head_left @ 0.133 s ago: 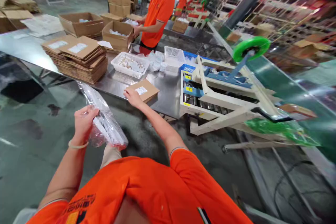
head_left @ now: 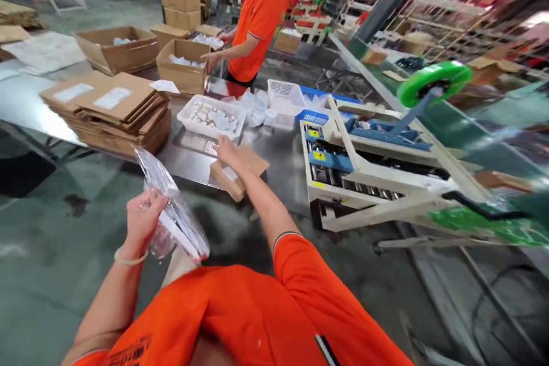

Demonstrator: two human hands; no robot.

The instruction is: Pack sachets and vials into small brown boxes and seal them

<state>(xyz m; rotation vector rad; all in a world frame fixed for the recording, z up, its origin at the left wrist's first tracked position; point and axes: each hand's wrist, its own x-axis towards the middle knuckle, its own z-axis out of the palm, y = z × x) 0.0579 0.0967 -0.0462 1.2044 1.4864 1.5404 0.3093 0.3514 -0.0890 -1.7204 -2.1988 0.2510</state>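
Note:
My left hand (head_left: 146, 217) is closed around a clear plastic bag (head_left: 182, 214) with white, paper-like flat contents, held in front of the table's edge. My right hand (head_left: 229, 151) is at the far-left edge of a small flat brown cardboard box (head_left: 253, 163) with a white label, its fingers bent over that edge and partly blurred. This box lies at the table's near edge, slightly over it. Just beyond my right hand stands a white plastic basket (head_left: 189, 120) holding small white and gold-coloured pieces.
A stack of flattened cardboard (head_left: 124, 131) stands left on the metal table (head_left: 287, 183). Open cartons (head_left: 182, 71) are behind it, where a co-worker (head_left: 257, 28) reaches into one. To the right is a roller machine (head_left: 364, 168) with a green tape roll (head_left: 450, 81).
My right hand has moved slightly away from me, and the cardboard box has turned and come nearer the edge. My left hand still holds the bag. The whole view has shifted.

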